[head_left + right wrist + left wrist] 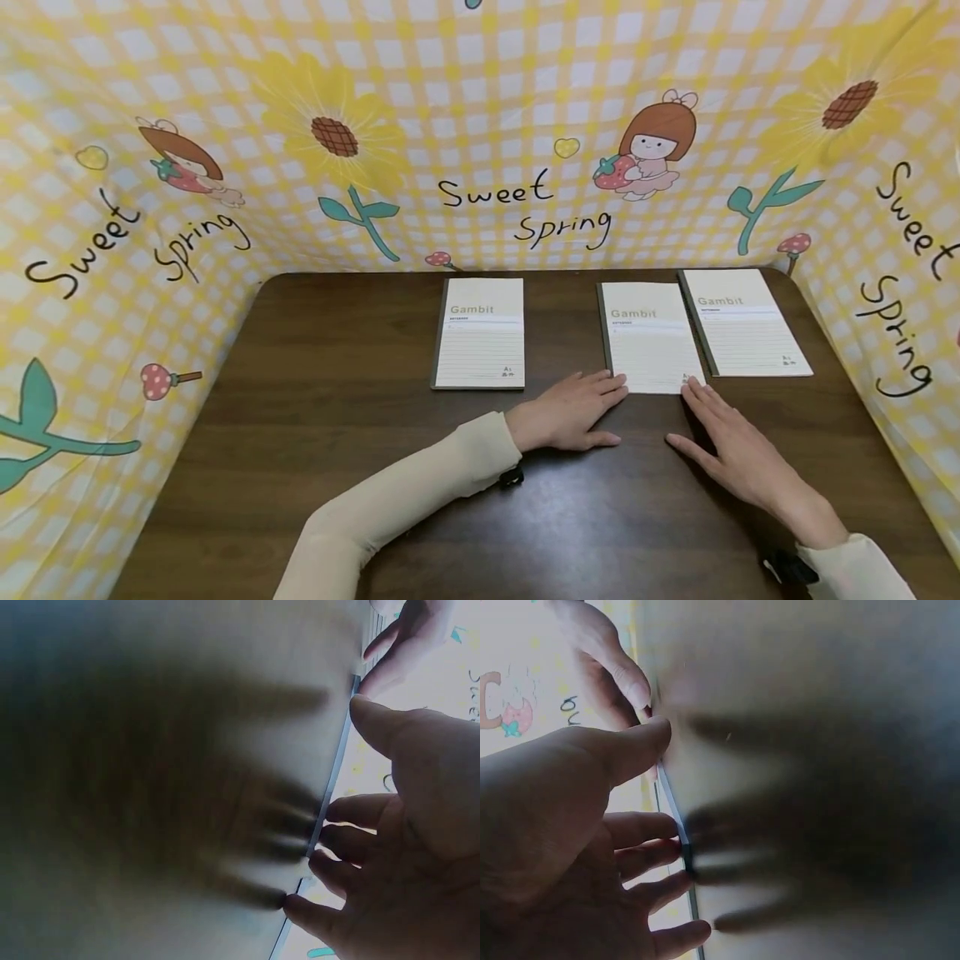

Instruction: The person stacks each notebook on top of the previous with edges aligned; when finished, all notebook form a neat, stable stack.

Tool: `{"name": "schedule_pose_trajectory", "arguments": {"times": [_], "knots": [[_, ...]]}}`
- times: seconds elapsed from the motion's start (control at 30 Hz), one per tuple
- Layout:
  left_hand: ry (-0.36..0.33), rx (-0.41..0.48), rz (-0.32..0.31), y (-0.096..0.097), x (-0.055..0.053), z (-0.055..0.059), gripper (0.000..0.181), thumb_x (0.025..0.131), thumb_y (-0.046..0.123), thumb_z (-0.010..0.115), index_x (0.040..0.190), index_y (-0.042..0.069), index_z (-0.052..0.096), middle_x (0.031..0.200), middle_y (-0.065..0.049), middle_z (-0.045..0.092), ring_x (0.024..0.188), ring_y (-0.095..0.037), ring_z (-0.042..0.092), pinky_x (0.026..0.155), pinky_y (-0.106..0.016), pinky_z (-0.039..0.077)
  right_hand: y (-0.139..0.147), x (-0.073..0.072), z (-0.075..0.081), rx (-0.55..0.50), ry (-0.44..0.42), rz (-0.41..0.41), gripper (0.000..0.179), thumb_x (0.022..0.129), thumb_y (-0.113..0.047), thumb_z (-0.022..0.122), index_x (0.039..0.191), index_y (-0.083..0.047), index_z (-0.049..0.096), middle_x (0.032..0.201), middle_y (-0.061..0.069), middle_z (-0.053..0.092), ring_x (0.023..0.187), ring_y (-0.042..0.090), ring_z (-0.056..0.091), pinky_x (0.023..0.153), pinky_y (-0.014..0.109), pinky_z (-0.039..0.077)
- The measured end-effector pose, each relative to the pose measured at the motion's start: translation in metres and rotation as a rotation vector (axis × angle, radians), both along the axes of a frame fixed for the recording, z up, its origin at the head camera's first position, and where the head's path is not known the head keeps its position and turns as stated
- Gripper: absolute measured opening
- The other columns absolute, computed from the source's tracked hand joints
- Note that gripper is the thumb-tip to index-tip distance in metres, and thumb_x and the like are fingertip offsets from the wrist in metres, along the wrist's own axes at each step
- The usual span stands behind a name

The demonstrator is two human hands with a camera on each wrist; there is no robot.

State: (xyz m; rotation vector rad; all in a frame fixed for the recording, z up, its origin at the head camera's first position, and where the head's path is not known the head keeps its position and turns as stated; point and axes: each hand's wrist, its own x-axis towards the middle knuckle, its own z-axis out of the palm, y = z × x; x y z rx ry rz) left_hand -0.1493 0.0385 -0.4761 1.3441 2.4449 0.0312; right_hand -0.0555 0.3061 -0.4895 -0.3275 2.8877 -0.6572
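Observation:
Between my hands lies a white Gambit notebook (pixel 651 346) with a dark spine along its left side, flat on the brown table. Fingertips of my left hand (pixel 572 412) touch its lower left corner. At its lower right corner rest the fingertips of my right hand (pixel 742 454). Both hands have extended fingers, thumbs spread apart from them. The left wrist view shows the left hand (pixel 562 802) with fingertips along a thin notebook edge; the right wrist view shows the right hand (pixel 427 825) much the same way.
A matching notebook (pixel 482 337) lies to the left, apart from the middle one. Another notebook (pixel 750 321) lies slanted at the right, close beside the middle one. Yellow checked cloth (pixel 480 108) with printed flowers and lettering surrounds the table (pixel 315 358) at the back and sides.

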Motion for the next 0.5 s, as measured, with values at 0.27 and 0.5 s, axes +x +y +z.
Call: {"name": "schedule_pose_trajectory", "arguments": {"times": [0.27,0.5], "knots": [[0.045,-0.024,-0.043,-0.022,0.026,-0.001,0.082,0.104,0.06,0.051,0.168,0.017,0.021,0.177,0.0,0.018,0.164,-0.021,0.016,0.131,-0.045,0.028,-0.014,0.026,0.001,-0.001,0.024,0.015,0.082,0.101,-0.051,0.063,0.162,-0.003,0.035,0.171,0.021,0.027,0.154,0.048,0.031,0.111,0.078,0.031],[0.01,0.019,-0.026,-0.034,0.033,-0.004,0.079,0.105,0.058,0.05,0.168,0.018,0.021,0.177,0.001,0.016,0.165,-0.021,0.014,0.132,-0.047,0.024,-0.022,0.031,0.001,0.013,0.112,0.035,0.076,0.099,-0.046,0.069,0.157,-0.001,0.045,0.165,0.024,0.038,0.147,0.049,0.043,0.106,0.077,0.039]]}}
